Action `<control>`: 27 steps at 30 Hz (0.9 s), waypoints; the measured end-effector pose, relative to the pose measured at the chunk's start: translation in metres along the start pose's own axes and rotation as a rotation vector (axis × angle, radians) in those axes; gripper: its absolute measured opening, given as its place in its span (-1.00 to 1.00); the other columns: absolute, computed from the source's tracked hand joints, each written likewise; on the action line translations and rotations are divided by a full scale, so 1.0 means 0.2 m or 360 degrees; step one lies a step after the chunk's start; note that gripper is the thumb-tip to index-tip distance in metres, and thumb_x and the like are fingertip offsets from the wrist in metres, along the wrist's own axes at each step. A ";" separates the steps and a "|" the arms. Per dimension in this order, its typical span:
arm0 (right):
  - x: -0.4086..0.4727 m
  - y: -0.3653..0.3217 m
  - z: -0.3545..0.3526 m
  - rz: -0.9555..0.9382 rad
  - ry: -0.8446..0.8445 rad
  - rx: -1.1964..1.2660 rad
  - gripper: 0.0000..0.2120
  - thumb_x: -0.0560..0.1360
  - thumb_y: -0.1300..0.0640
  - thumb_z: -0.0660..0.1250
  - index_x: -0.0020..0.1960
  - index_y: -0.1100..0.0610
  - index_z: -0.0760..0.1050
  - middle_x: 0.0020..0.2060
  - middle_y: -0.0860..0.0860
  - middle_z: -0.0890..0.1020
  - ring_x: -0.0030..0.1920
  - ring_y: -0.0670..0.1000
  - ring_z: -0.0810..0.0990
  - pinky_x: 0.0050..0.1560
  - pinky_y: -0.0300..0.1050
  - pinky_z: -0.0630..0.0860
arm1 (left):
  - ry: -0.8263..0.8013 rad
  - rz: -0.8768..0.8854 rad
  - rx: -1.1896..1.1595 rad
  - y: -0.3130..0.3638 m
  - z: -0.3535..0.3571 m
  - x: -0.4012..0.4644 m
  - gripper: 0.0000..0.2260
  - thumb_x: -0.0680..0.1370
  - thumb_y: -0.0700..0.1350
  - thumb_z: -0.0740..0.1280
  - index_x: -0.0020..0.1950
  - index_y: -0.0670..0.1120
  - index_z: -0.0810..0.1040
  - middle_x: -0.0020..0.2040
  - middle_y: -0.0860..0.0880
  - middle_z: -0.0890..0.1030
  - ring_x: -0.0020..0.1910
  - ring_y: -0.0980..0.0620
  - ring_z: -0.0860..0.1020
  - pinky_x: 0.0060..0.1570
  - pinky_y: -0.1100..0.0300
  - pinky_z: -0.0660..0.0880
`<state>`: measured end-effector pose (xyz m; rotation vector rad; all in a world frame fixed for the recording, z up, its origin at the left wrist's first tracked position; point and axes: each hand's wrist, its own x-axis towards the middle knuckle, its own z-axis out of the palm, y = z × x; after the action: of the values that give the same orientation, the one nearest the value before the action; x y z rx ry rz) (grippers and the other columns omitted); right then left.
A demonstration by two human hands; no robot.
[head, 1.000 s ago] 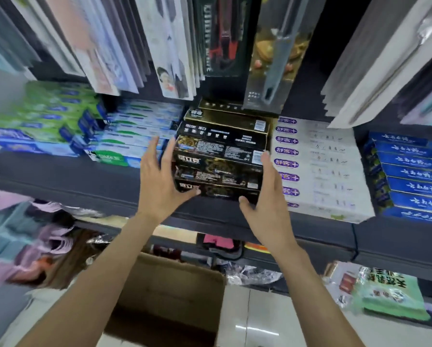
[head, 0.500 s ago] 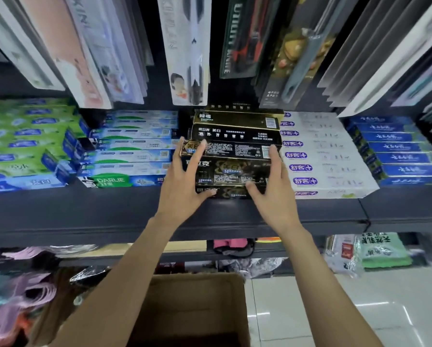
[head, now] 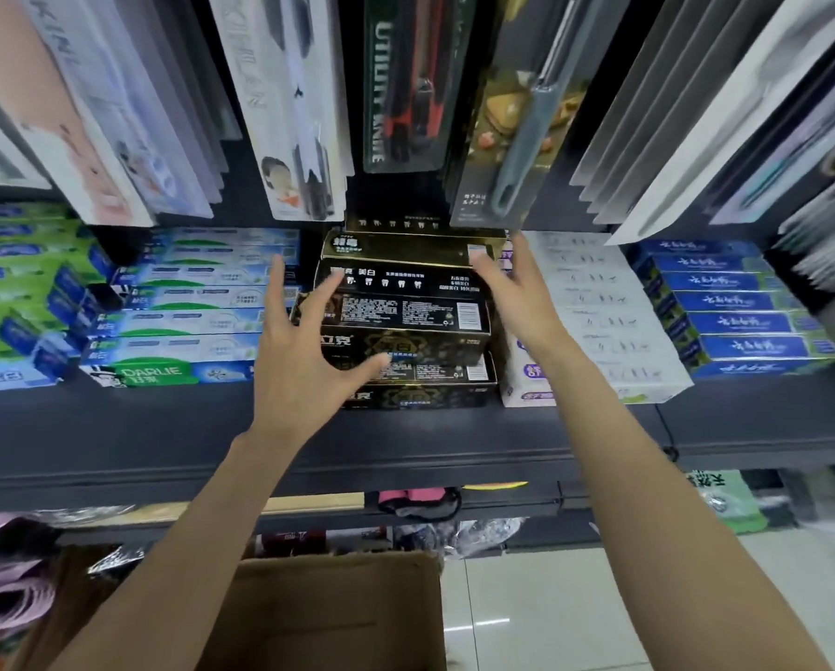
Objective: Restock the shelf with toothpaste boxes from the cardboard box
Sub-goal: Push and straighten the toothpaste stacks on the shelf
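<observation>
A stack of black-and-gold toothpaste boxes (head: 408,326) rests on the dark shelf (head: 405,438), between white-green boxes and white-purple boxes. My left hand (head: 304,355) hovers at the stack's left front with fingers spread, holding nothing. My right hand (head: 517,297) is at the stack's upper right, fingers apart, its fingertips near the top box's right end; I cannot tell whether they touch it. The cardboard box (head: 338,612) stands below, between my forearms, its inside hidden.
DARLIE white-green boxes (head: 183,322) and green boxes (head: 13,288) lie to the left, white-purple boxes (head: 594,322) and blue boxes (head: 735,307) to the right. Hanging carded goods (head: 405,89) dangle just above the stack. A lower shelf and tiled floor (head: 551,612) lie beneath.
The black boxes went from held between both hands to resting on the shelf stack. Both hands have let go and opened; the right hand moved up to the top box.
</observation>
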<state>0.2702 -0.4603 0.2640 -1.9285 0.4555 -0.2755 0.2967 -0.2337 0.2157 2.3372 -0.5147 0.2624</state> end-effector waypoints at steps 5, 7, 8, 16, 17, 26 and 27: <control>0.14 0.03 0.04 -0.0005 -0.0172 0.0048 -0.51 0.53 0.13 0.30 0.42 0.04 0.25 0.29 -0.04 0.45 0.30 -0.04 0.41 0.37 -0.07 0.29 | -0.0027 -0.0008 0.0103 0.06 0.00 0.06 -0.26 0.32 0.22 0.47 0.45 0.11 0.31 0.54 0.08 0.10 0.37 -0.01 0.36 0.18 -0.01 0.44; 0.14 0.03 0.07 -0.0030 -0.0215 0.0056 -0.47 0.55 0.16 0.27 0.47 0.03 0.20 0.33 -0.12 0.39 0.31 -0.09 0.35 0.35 -0.16 0.25 | -0.0058 -0.0037 0.0139 0.07 0.01 0.07 -0.26 0.33 0.24 0.45 0.46 0.12 0.29 0.54 0.11 0.09 0.37 0.02 0.37 0.20 0.00 0.41; 0.14 0.03 0.08 -0.0026 -0.0222 0.0090 -0.48 0.56 0.16 0.26 0.47 0.03 0.20 0.29 -0.16 0.38 0.27 -0.13 0.34 0.30 -0.21 0.24 | -0.0067 -0.0051 0.0141 0.08 0.01 0.08 -0.25 0.33 0.25 0.44 0.46 0.13 0.28 0.54 0.13 0.08 0.38 0.03 0.35 0.22 0.00 0.40; -0.21 0.06 0.01 -0.0227 -0.0272 -0.0064 -0.24 0.43 -0.04 0.41 0.48 -0.09 0.06 0.38 -0.30 0.29 0.36 -0.37 0.24 0.36 -0.41 0.18 | 0.0021 -0.0107 0.0121 0.10 0.05 0.11 -0.23 0.34 0.25 0.45 0.48 0.10 0.26 0.54 0.13 0.08 0.39 0.08 0.33 0.16 0.08 0.44; -0.21 0.08 0.04 -0.0290 -0.0225 -0.0247 -0.21 0.45 0.02 0.41 0.52 0.00 0.03 0.47 -0.16 0.23 0.45 -0.24 0.17 0.41 -0.36 0.10 | 0.0037 -0.0131 0.0099 0.10 0.06 0.13 -0.20 0.33 0.23 0.46 0.49 0.06 0.24 0.54 0.11 0.09 0.40 0.07 0.31 0.19 0.06 0.42; -0.01 0.20 0.19 -0.0300 0.0096 -0.0275 -0.22 0.53 0.20 0.29 0.55 0.09 -0.15 0.51 0.01 0.18 0.49 0.02 0.19 0.49 0.03 0.16 | -0.0029 -0.0424 -0.0657 0.05 0.10 0.24 -0.09 0.43 -0.14 0.48 0.55 -0.07 -0.10 0.53 -0.04 0.14 0.43 0.17 0.16 0.32 0.36 0.15; -0.02 0.20 0.19 -0.0270 0.0089 -0.0226 -0.21 0.53 0.21 0.30 0.55 0.09 -0.15 0.49 -0.03 0.22 0.47 0.01 0.23 0.48 0.01 0.18 | -0.0072 -0.0456 -0.0822 0.01 0.09 0.23 -0.12 0.46 -0.21 0.44 0.55 -0.04 -0.11 0.53 -0.02 0.15 0.40 0.24 0.16 0.28 0.45 0.13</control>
<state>0.2739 -0.4407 0.2132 -2.1062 0.3562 -0.4173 0.3376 -0.2602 0.2187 1.8807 -0.2263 -0.0570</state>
